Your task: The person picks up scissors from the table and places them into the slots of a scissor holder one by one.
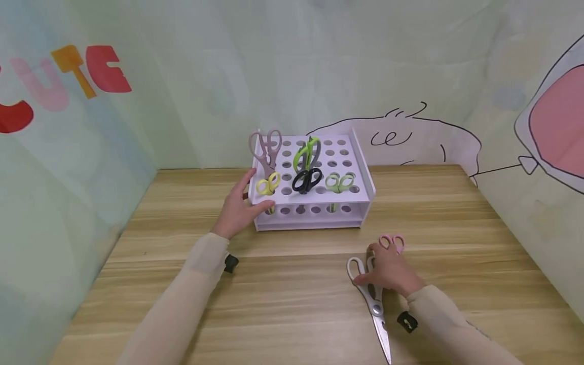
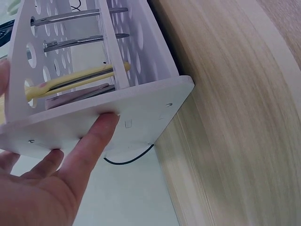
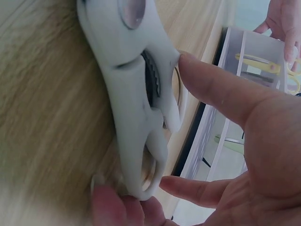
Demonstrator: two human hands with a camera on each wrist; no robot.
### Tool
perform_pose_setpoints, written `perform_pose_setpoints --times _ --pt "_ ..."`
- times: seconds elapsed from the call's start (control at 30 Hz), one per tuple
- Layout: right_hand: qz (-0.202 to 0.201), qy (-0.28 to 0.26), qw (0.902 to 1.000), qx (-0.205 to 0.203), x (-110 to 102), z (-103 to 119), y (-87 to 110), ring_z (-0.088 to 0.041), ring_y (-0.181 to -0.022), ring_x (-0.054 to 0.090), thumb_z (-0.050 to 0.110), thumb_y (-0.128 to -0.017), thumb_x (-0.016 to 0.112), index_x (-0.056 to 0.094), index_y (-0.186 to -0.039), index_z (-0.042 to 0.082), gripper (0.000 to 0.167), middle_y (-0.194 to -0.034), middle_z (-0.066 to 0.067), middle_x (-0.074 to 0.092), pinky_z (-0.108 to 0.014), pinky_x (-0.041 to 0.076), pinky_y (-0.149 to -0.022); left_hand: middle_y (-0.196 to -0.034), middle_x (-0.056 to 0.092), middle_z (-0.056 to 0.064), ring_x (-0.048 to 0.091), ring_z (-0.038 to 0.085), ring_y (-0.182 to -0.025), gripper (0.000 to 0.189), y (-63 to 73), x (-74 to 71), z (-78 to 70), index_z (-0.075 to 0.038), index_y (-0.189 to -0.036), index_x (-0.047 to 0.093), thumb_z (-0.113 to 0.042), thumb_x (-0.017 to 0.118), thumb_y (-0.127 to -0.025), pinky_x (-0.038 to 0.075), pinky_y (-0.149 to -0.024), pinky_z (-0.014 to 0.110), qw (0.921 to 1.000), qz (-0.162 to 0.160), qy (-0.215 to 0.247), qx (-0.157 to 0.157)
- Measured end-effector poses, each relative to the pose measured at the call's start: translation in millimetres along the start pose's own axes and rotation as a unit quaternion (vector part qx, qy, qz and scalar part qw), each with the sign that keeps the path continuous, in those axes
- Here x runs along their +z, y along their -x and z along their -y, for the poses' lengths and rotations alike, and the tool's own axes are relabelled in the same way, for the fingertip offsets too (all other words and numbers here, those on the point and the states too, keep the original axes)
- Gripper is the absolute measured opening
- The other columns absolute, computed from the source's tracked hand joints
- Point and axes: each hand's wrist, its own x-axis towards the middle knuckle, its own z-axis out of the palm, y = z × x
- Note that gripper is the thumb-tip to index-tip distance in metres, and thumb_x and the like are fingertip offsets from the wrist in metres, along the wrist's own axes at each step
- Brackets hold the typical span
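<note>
My left hand (image 1: 234,215) grips the left side of a white rack (image 1: 312,224). Its thumb lies at the front top corner, while the fingers (image 2: 96,139) press on the outer side panel. To the right and nearer, my right hand (image 1: 390,274) holds a pair of white-handled kitchen scissors (image 1: 376,308) by the handles. Their closed blades point toward me over the table. In the right wrist view the thumb meets one white handle (image 3: 129,94) and fingertips curl at the loop's end. Just beyond that hand are pink scissors handles (image 1: 399,243), their lower part hidden behind it.
Upright in the rack's holes stand mauve scissors (image 1: 264,159), yellow scissors (image 1: 262,188), black-handled scissors (image 1: 298,182), bright green scissors (image 1: 297,158) and pale green scissors (image 1: 338,186). The wooden table (image 1: 283,309) meets a printed cloth backdrop (image 1: 205,91) behind and at both sides.
</note>
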Motion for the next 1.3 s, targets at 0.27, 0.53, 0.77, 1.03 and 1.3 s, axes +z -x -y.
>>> perform_pose_setpoints --times 0.27,0.53,0.77,1.03,1.3 --pt "-0.001 -0.034 0.9993 0.017 1.7 2.5 -0.5 -0.036 -0.091 0.054 0.031 -0.062 0.094 0.054 -0.118 -0.006 0.078 -0.123 -0.037 0.038 -0.048 0.053 -0.073 -0.158 0.028 0.013 0.047 0.043 -0.126 0.094 0.3 0.2 -1.6 -0.022 -0.158 0.024 -0.027 0.082 -0.084 0.047 -0.099 0.049 1.0000 0.002 0.002 -0.005" --pt "-0.003 -0.055 0.9984 0.011 3.0 1.1 -4.8 -0.032 -0.089 0.053 0.025 -0.062 0.095 0.056 -0.112 -0.007 0.071 -0.113 -0.030 0.045 -0.043 0.051 -0.073 -0.158 0.028 0.014 0.047 0.043 -0.126 0.094 1.4 -1.1 -0.9 -0.022 -0.158 0.024 -0.028 0.081 -0.084 0.046 -0.100 0.050 1.0000 0.001 0.003 -0.006" --pt "0.012 -0.133 0.9910 -0.004 -3.0 -1.3 -5.7 -0.023 -0.072 0.056 0.007 -0.068 0.090 0.055 -0.105 -0.007 0.053 -0.084 -0.013 0.055 -0.033 0.050 -0.060 -0.158 0.028 0.014 0.047 0.043 -0.125 0.093 0.4 -0.2 -0.7 -0.022 -0.158 0.024 -0.027 0.081 -0.085 0.047 -0.099 0.049 1.0000 0.002 0.002 -0.005" --pt "0.017 -0.169 0.9854 0.018 -5.9 -4.5 -6.9 -0.019 -0.062 0.058 0.004 -0.073 0.086 0.058 -0.102 -0.003 0.041 -0.077 -0.009 0.053 -0.031 0.050 -0.054 -0.159 0.028 0.014 0.049 0.042 -0.124 0.094 1.7 0.9 -1.3 -0.022 -0.158 0.024 -0.026 0.081 -0.084 0.051 -0.095 0.046 0.9999 0.005 0.008 -0.005" --pt "0.027 -0.212 0.9768 0.013 -7.6 -7.7 -7.4 -0.018 -0.055 0.061 0.003 -0.075 0.083 0.058 -0.097 -0.002 0.034 -0.071 -0.007 0.059 -0.031 0.050 -0.052 -0.159 0.029 0.012 0.048 0.040 -0.126 0.093 1.9 0.6 -1.2 -0.022 -0.158 0.025 -0.026 0.081 -0.084 0.049 -0.097 0.046 0.9999 -0.001 0.012 -0.006"
